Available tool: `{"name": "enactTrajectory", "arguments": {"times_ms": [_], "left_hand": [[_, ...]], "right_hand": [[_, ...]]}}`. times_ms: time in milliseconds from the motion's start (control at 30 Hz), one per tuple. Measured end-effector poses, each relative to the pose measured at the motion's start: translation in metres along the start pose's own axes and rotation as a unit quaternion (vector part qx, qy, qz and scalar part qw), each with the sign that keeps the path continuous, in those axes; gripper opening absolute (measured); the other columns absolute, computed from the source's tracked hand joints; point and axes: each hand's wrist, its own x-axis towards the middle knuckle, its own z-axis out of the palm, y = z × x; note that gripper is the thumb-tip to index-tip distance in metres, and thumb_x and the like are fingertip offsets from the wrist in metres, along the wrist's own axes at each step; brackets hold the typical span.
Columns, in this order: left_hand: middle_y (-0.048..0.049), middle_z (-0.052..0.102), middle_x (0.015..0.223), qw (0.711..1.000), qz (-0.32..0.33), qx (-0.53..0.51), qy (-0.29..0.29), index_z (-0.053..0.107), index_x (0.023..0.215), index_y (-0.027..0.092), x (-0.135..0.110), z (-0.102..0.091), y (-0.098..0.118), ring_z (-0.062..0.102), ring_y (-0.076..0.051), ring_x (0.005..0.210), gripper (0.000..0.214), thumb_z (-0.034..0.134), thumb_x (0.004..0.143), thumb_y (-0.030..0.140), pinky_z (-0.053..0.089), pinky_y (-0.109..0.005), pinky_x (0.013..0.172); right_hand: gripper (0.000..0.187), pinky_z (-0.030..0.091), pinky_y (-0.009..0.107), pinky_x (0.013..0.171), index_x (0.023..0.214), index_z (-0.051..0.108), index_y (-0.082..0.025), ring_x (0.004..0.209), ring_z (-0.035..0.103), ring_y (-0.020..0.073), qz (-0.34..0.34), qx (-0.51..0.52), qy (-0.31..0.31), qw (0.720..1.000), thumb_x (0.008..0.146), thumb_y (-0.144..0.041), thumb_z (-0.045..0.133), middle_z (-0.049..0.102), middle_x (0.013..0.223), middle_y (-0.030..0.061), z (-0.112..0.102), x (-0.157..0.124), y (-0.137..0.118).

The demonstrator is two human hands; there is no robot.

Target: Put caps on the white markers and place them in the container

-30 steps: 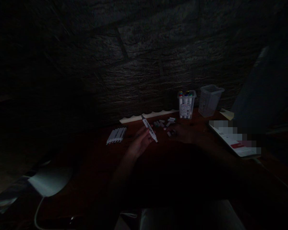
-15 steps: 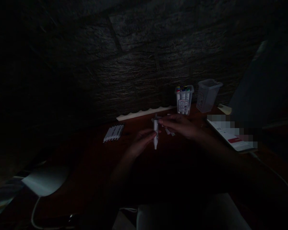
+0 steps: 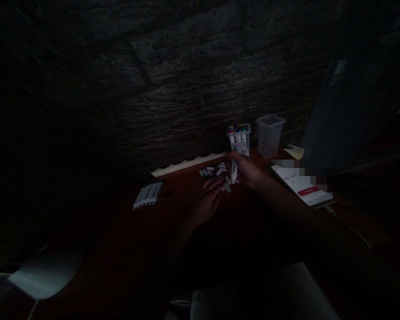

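Right hand is pinching a white marker.
Left hand is reaching beside loose caps on the counter — whether it is gripping any, cannot tell.

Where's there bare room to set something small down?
Reddish-brown wooden table lies bare between the row of white markers and your left hand. It's crowded around the short white caps, by your right hand holding a white marker. Nearest you is too dark to judge.
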Motion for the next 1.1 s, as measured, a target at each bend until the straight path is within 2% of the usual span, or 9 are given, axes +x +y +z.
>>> {"name": "enactTrajectory", "arguments": {"times_ms": [133, 267, 467, 633, 800, 900, 967, 1033, 1100], "left_hand": [[-0.0071, 0.064, 0.122, 0.999, -0.006, 0.048, -0.008, 0.06, 0.122, 0.021, 0.001, 0.002, -0.007, 0.053, -0.023, 0.118, 0.032, 0.046, 0.093, 0.016, 0.043, -0.045, 0.103], [-0.0081, 0.062, 0.126, 0.999, -0.036, 0.025, -0.008, 0.057, 0.126, 0.021, -0.002, -0.003, -0.013, 0.055, -0.023, 0.119, 0.034, 0.048, 0.093, 0.02, 0.045, -0.043, 0.102], [-0.0099, 0.064, 0.124, 0.996, -0.086, 0.016, -0.006, 0.06, 0.123, 0.019, -0.009, -0.004, -0.02, 0.058, -0.024, 0.116, 0.033, 0.051, 0.092, 0.023, 0.045, -0.043, 0.102], [-0.0085, 0.065, 0.122, 0.995, -0.102, 0.02, -0.007, 0.06, 0.122, 0.021, -0.013, -0.009, -0.023, 0.06, -0.023, 0.113, 0.032, 0.052, 0.091, 0.022, 0.047, -0.041, 0.1], [-0.0086, 0.067, 0.118, 0.988, -0.151, 0.022, 0.006, 0.063, 0.117, 0.02, -0.015, -0.018, -0.019, 0.061, -0.024, 0.11, 0.029, 0.052, 0.09, 0.019, 0.047, -0.041, 0.098], [-0.0077, 0.069, 0.109, 0.985, -0.167, -0.024, 0.025, 0.065, 0.108, 0.02, -0.016, -0.023, -0.015, 0.064, -0.023, 0.102, 0.022, 0.051, 0.092, 0.027, 0.049, -0.039, 0.094], [-0.0051, 0.071, 0.097, 0.978, -0.187, -0.081, 0.051, 0.065, 0.103, 0.02, -0.016, -0.026, -0.012, 0.066, -0.02, 0.092, 0.021, 0.051, 0.092, 0.032, 0.051, -0.035, 0.088], [-0.0036, 0.07, 0.09, 0.96, -0.212, -0.16, 0.087, 0.062, 0.1, 0.019, -0.015, -0.029, -0.009, 0.066, -0.018, 0.085, 0.02, 0.053, 0.09, 0.034, 0.053, -0.031, 0.08], [-0.005, 0.069, 0.096, 0.931, -0.229, -0.258, 0.117, 0.057, 0.099, 0.019, -0.013, -0.031, -0.006, 0.066, -0.018, 0.087, 0.02, 0.055, 0.09, 0.036, 0.055, -0.028, 0.071]], "right_hand": [[0.035, 0.027, 0.022, 0.036, 0.066, 0.045, -0.022, 0.038, 0.035, 0.0069, 0.01, 0.04, -0.007, 0.999, 0.073, -0.048, 0.068, 0.044, 0.047, -0.0067, 0.005, 0.001, 0.006], [0.038, 0.023, 0.021, 0.035, 0.065, 0.045, -0.021, 0.036, 0.031, 0.0056, 0.022, 0.059, -0.011, 0.998, 0.074, -0.049, 0.068, 0.044, 0.046, -0.0077, 0.007, 0.0, 0.005], [0.038, 0.019, 0.019, 0.031, 0.064, 0.05, -0.019, 0.03, 0.028, 0.0042, 0.025, 0.057, -0.033, 0.998, 0.086, -0.049, 0.056, 0.048, 0.041, -0.0065, 0.005, -0.002, -0.002], [0.039, 0.034, 0.016, 0.036, 0.069, 0.058, -0.018, 0.037, 0.044, 0.0047, 0.03, 0.068, -0.027, 0.997, 0.078, -0.055, 0.064, 0.061, 0.053, -0.0017, 0.004, -0.002, -0.002], [0.028, 0.048, 0.018, 0.049, 0.073, 0.064, -0.017, 0.049, 0.053, 0.0051, 0.005, 0.096, -0.055, 0.994, 0.067, -0.039, 0.079, 0.066, 0.067, -0.0012, 0.008, -0.008, 0.0], [0.026, 0.05, 0.02, 0.054, 0.078, 0.066, -0.018, 0.058, 0.058, 0.0075, -0.026, 0.092, -0.079, 0.992, 0.061, -0.027, 0.083, 0.065, 0.07, -0.0029, 0.009, -0.012, 0.001], [0.026, 0.048, 0.019, 0.051, 0.079, 0.067, -0.019, 0.057, 0.057, 0.0078, -0.031, 0.086, -0.066, 0.994, 0.061, -0.026, 0.084, 0.064, 0.067, -0.0037, 0.008, -0.012, 0.001], [0.024, 0.044, 0.018, 0.046, 0.078, 0.068, -0.018, 0.05, 0.05, 0.0052, -0.031, 0.089, -0.054, 0.994, 0.062, -0.028, 0.083, 0.061, 0.063, -0.005, 0.008, -0.011, 0.001], [0.023, 0.042, 0.018, 0.045, 0.076, 0.068, -0.018, 0.046, 0.045, 0.0033, -0.036, 0.096, -0.059, 0.993, 0.065, -0.033, 0.081, 0.061, 0.063, -0.005, 0.007, -0.01, -0.001]]}}
